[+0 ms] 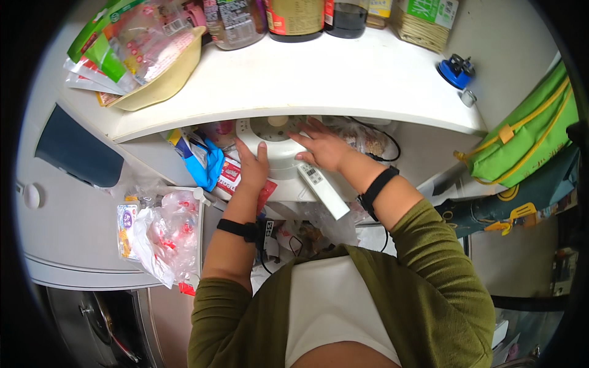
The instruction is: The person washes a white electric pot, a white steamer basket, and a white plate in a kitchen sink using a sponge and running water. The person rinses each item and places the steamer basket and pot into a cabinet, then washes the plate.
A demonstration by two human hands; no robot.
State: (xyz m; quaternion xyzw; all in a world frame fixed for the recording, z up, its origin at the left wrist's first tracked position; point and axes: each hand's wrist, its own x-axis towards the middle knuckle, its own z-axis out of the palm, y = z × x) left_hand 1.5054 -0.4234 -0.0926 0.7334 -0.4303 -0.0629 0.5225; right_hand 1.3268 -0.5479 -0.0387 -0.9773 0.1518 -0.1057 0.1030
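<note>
A white electric pot stands on the lower shelf, partly under the upper shelf. Its lid has a see-through centre and a pale knob. A long white handle with a control panel points towards me. My left hand holds the pot's left side, thumb up against the lid rim. On the right, my right hand has its fingers over the lid and its thumb at the front rim, above the handle. The pot's far edge is hidden by the upper shelf.
Above is a white shelf with bottles, a yellow basket and a blue knife sharpener. Packets lie left of the pot, a black cable to its right. Plastic bags hang at left, a green bag at right.
</note>
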